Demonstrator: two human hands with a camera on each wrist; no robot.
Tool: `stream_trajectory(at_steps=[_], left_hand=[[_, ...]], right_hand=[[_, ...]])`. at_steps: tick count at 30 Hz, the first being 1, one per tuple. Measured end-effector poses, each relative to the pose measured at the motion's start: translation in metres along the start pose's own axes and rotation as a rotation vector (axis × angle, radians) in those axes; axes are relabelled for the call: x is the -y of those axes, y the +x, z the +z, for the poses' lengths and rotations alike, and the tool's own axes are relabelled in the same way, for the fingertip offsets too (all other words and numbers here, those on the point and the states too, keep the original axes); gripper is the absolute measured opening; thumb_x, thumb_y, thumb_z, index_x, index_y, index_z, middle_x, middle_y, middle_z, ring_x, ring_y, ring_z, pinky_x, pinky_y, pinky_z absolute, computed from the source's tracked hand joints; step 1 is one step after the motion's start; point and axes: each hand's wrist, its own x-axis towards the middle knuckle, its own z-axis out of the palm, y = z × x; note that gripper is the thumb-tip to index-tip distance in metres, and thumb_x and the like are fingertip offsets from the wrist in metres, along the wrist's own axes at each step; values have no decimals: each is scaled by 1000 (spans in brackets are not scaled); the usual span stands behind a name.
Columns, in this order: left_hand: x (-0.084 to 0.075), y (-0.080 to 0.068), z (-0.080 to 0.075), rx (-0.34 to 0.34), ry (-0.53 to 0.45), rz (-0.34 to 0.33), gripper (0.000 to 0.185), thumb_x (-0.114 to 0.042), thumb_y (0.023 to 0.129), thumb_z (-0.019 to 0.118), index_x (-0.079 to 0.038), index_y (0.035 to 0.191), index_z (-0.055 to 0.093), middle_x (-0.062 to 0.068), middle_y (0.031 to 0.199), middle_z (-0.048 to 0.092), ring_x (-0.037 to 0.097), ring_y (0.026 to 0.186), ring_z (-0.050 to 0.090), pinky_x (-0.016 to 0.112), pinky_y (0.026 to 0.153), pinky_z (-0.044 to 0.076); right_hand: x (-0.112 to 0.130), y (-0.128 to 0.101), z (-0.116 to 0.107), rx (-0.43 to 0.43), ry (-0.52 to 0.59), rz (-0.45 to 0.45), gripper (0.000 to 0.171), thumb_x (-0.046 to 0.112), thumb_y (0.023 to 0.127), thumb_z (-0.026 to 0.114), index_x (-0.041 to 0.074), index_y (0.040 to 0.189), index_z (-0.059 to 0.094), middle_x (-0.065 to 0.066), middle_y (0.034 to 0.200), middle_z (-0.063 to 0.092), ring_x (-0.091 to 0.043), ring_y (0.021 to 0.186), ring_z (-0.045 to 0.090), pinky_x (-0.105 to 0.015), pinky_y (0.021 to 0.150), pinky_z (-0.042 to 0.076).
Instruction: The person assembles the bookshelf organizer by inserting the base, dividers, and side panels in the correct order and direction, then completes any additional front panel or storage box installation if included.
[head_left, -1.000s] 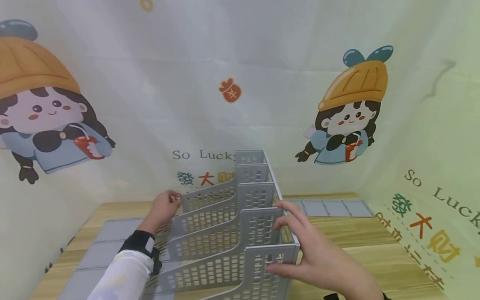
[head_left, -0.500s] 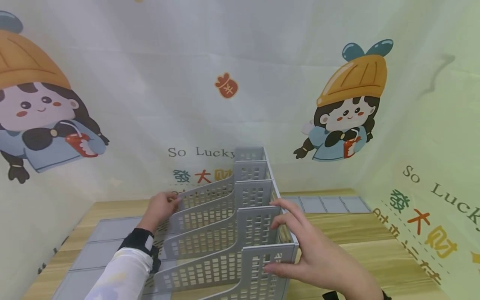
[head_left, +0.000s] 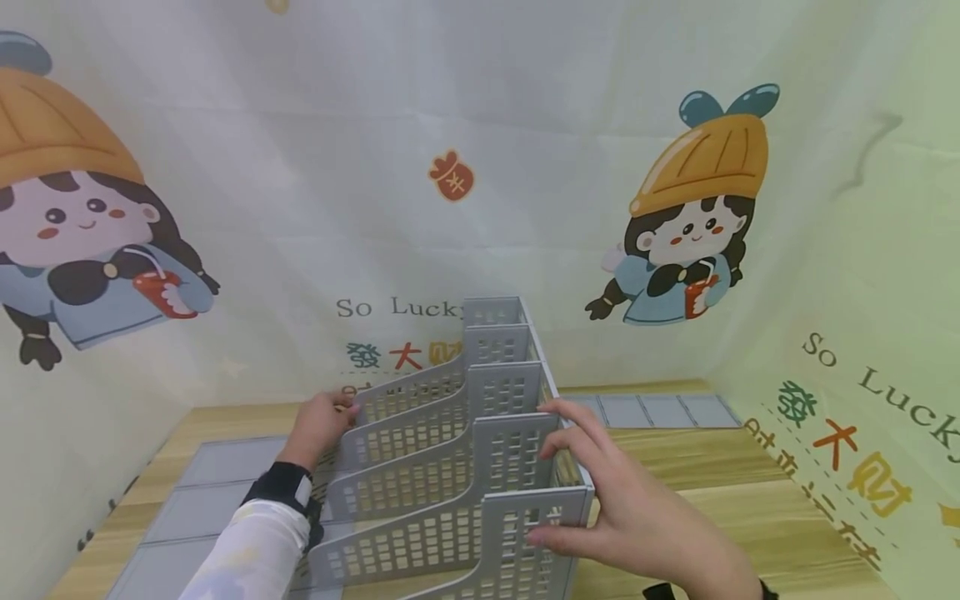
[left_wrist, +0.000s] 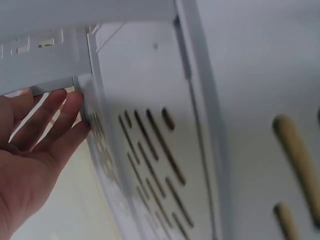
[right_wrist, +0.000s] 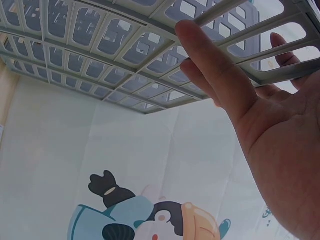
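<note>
From the head camera, a grey slotted rack (head_left: pixel 450 467) stands on the wooden table (head_left: pixel 750 492) between both hands: the left hand (head_left: pixel 321 421) touches its low far-left edge, and the right hand (head_left: pixel 637 517) rests relaxed fingers on its tall right side. The left wrist camera shows straight fingers (left_wrist: pixel 60 112) pressed against a rack (left_wrist: pixel 150 150) edge, gripping nothing. The right wrist camera shows extended fingers (right_wrist: pixel 210 70) lying flat against the rack's grid wall (right_wrist: pixel 100 45), the thumb behind it.

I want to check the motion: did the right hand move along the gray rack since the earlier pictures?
No. The right hand rests at the same rack dividers.
</note>
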Motion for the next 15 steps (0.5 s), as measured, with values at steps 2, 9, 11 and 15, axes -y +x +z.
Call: stream_trajectory(at_steps=[2,9,11,15], left_hand=[[1,-1,-2,18,-1,6,40,-21,110,58,9,134,64,27,124,73,39,112,71,50,91,59],[9,-24,-25,70,46,8,51,-31,111,49,9,143,54,36,138,62,49,125,64,58,100,57],[12,-40,-38,81,133,-7,58,-35,110,50,12,143,52,40,140,58,55,129,59,63,105,53],[39,-81,-67,95,272,-94,73,-41,108,48,22,143,43,49,140,50,65,129,51,71,108,46]], right_hand=[[0,0,0,-1,11,-2,56,62,84,84,27,117,54,7,165,35,-23,140,50,-38,100,59],[1,-2,0,15,12,16,61,60,83,86,28,124,54,7,169,31,-26,143,50,-42,101,59],[-1,-5,-1,37,78,-7,72,59,83,86,29,138,51,6,173,23,-34,147,48,-43,98,60],[-20,-6,-5,71,371,-84,93,61,95,70,23,166,24,-6,178,4,-57,144,45,-39,90,65]])
